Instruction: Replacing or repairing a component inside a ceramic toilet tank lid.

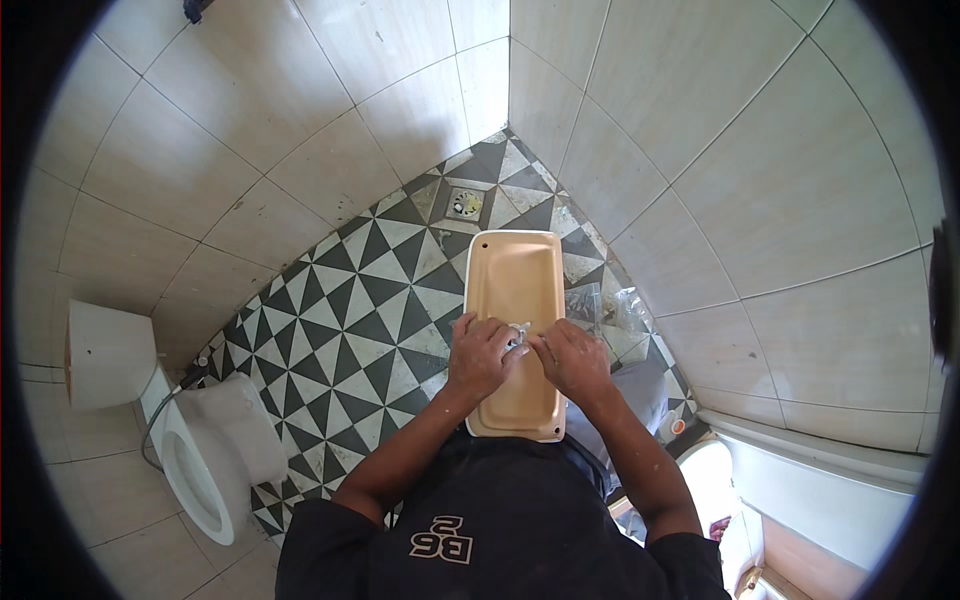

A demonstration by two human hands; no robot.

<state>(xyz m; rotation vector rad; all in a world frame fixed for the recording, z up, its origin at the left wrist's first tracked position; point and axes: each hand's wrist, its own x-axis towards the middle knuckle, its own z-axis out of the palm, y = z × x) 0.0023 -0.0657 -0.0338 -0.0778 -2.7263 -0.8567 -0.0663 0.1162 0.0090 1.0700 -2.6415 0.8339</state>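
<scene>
The tray (515,275), tan with a white rim and holes near two opposite corners, lies lengthwise in front of the person, its near end against the dark shirt (490,510). Over its middle, the left hand (482,357) has its fingers curled around a small whitish scrap (518,334). The right hand (570,357) is bent with its fingertips just beside the scrap; whether they pinch it I cannot tell.

Right of the tray, clear plastic (585,303) lies on the patterned floor (345,290), near the grey trousers (638,388). Beyond the far end, a drain (466,204) sits close to the corner where two tiled walls meet. Well apart on the left stand a white toilet (235,430) and a tank (112,355), with a dark hose (148,440) looping beside them. At the lower right, an orange-centred disc (678,427) lies near a white ledge (810,480), which bounds that side.
</scene>
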